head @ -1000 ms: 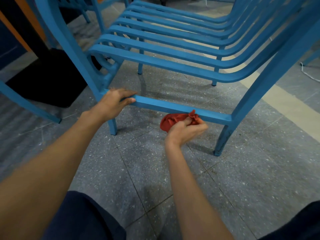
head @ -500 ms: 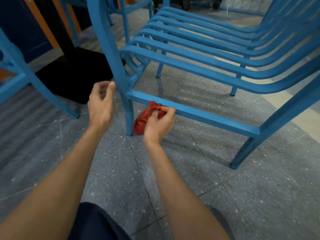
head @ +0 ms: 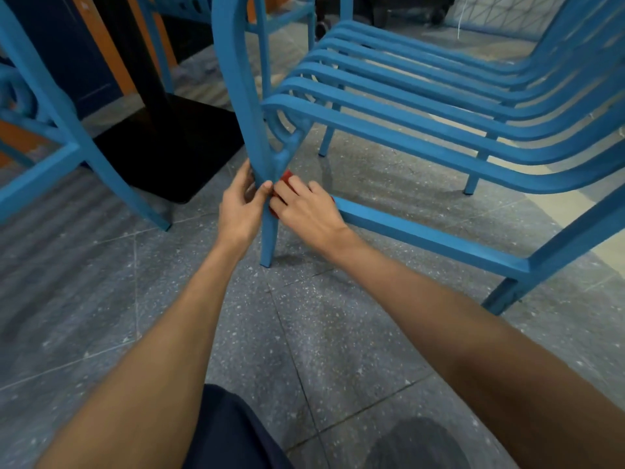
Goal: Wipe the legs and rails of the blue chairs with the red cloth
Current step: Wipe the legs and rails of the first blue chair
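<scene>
Now L grip (head: 240, 211) wraps 1 chair leg (head: 269, 239); R grip (head: 306, 211) clutches 1 red cloth (head: 287, 176).

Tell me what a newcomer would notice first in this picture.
The left hand grips the slim blue metal chair leg at the centre, and the right hand presses a mostly hidden crumpled red cloth against it. The blue slatted metal chair fills the upper right. A black square table base lies on the floor at upper left.
</scene>
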Motion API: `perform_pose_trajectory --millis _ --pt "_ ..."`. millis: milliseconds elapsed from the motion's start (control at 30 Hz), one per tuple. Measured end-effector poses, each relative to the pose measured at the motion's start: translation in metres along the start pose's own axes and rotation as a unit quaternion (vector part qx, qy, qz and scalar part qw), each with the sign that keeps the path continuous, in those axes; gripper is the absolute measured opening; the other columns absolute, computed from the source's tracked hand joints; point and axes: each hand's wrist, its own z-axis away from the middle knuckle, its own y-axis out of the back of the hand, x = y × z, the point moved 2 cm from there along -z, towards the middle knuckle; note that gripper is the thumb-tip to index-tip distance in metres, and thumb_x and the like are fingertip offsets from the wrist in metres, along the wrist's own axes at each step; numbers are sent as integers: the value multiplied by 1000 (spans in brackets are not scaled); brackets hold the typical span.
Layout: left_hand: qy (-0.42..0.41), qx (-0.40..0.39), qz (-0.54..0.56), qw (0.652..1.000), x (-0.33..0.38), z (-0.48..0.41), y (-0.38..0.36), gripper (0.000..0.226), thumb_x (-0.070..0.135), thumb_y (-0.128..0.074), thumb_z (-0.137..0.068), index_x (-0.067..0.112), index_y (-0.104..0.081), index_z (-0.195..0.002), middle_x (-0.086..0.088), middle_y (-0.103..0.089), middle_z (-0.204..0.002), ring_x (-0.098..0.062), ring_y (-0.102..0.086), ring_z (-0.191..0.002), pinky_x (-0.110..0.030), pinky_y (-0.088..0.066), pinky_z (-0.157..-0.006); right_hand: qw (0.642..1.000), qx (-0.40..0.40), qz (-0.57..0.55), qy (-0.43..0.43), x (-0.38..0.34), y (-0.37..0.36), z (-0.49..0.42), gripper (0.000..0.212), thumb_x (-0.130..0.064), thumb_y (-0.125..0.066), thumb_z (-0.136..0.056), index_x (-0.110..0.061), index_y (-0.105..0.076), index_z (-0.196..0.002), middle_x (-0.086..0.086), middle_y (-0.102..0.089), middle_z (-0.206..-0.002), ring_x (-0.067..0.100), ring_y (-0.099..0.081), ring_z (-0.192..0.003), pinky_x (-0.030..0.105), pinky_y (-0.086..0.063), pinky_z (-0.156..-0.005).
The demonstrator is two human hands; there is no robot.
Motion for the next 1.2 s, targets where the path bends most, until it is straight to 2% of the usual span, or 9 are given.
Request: perform_pose_trajectory --millis 167,333,400,500,667,800,1000,1133,1200 --pt "0 27 -52 998 -3 2 -3 60 14 -65 -87 16 -40 -142 2 -56 -133 -9 -54 -121 -39 -43 -106 999 -25 -18 -6 29 14 47 42 -11 -27 -80 -11 -67 -95 11 -61 -99 29 -59 -91 39 -52 -60" --pt "19 64 -156 986 4 13 -1 50 21 -57 -92 23 -43 -139 5 -54 -134 -11 -53 -119 -36 -43 -104 991 -73 -77 -76 39 21 66 22 0 -63 -80 -6 -59 -101 17 -54 -103 35 -53 -92 42 -50 -65" --pt "11 166 -278 946 18 24 -1 36 26 -51 -92 22 -47 -127 4 -54 -125 -15 -56 -109 -39 -46 -90 987 -88 -97 -93 31 22 45 19 -6 -58 -89 -8 -56 -107 14 -50 -110 31 -49 -100 35 -42 -66" --pt "-87 237 -304 918 46 32 -12 24 25 -50 -89 16 -50 -111 -1 -52 -108 -15 -59 -92 -35 -45 -68 978 -55 -144 -139 21 20 16 17 -11 -56 -91 -11 -56 -109 9 -49 -111 27 -47 -105 31 -35 -64" --pt "-164 118 -278 939 55 26 -50 25 24 -49 -92 17 -52 -116 3 -59 -105 -11 -59 -95 -27 -44 -71 963 26 -180 -200 27 14 43 18 -9 -71 -79 -8 -63 -95 10 -59 -90 30 -54 -85 38 -46 -60" --pt "-186 -13 -282 941 42 23 -83 29 23 -45 -97 12 -53 -123 -4 -62 -114 -19 -58 -106 -43 -44 -95 948 37 -162 -270 54 13 115 23 -19 -69 -84 -17 -64 -107 4 -61 -98 26 -51 -87 39 -48 -69" --pt "-238 -196 -350 884 29 44 -128 35 27 -45 -98 18 -52 -132 0 -60 -127 -17 -52 -121 -44 -18 -114 898 75 -184 -392 92 30 216 24 -27 -57 -90 -15 -69 -107 9 -66 -103 26 -48 -88 27 -35 -78" --pt "-276 -212 -391 852 23 48 -138 33 32 -45 -98 24 -57 -128 5 -61 -124 -15 -50 -119 -37 -15 -110 858 130 -183 -463 100 44 231 28 -23 -51 -88 -5 -72 -93 15 -70 -92 17 -50 -83 30 -32 -75" --pt "-267 -203 -388 859 21 47 -140 32 33 -45 -98 25 -57 -127 6 -61 -123 -14 -49 -119 -33 -14 -109 818 98 -203 -529 102 31 220 20 -18 -56 -91 -8 -72 -98 13 -69 -100 29 -57 -95 26 -32 -81"
